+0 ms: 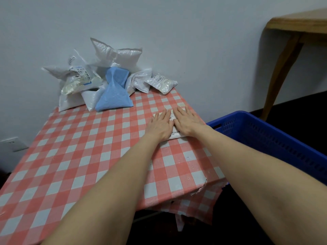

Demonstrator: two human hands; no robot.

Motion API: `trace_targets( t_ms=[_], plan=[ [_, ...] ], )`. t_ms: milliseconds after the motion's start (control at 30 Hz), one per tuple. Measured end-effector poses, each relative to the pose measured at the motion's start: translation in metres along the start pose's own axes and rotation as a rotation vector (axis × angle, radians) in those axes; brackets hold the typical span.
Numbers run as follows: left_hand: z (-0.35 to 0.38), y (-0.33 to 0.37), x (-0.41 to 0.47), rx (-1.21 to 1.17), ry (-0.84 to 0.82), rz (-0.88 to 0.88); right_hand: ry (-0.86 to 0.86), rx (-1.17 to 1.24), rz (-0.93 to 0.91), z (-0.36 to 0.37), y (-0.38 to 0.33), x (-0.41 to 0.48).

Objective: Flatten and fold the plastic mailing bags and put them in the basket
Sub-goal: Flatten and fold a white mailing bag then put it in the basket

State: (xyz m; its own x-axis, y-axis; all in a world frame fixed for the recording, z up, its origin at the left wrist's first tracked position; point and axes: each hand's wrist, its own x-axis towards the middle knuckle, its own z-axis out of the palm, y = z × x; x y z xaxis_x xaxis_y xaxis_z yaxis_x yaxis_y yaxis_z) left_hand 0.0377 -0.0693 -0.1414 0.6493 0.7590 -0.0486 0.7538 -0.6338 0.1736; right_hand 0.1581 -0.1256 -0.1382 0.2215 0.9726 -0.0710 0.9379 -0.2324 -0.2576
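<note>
White mailing bag (174, 135) lies under left hand (160, 125) and right hand (187, 122), straight fingers (167, 114) pressing it.

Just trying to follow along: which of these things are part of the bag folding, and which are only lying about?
Part of the job: left hand and right hand, pressing flat on the white bag; pile of puffy bags; blue basket.

Just there: checked tablecloth; wooden table; wall socket.

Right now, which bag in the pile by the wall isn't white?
The blue bag, pinched in at its middle, standing front and centre; every other bag heaped there is white or silvery.
</note>
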Motion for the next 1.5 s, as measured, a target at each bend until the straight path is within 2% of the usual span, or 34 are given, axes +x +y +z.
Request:
trace_targets(
  t_ms=[1500],
  plan=[
    [0.011, -0.002, 0.000, 0.055, -0.036, -0.010, 0.001, 0.019, 0.012, 0.011, 0.003, 0.000]
  ],
)
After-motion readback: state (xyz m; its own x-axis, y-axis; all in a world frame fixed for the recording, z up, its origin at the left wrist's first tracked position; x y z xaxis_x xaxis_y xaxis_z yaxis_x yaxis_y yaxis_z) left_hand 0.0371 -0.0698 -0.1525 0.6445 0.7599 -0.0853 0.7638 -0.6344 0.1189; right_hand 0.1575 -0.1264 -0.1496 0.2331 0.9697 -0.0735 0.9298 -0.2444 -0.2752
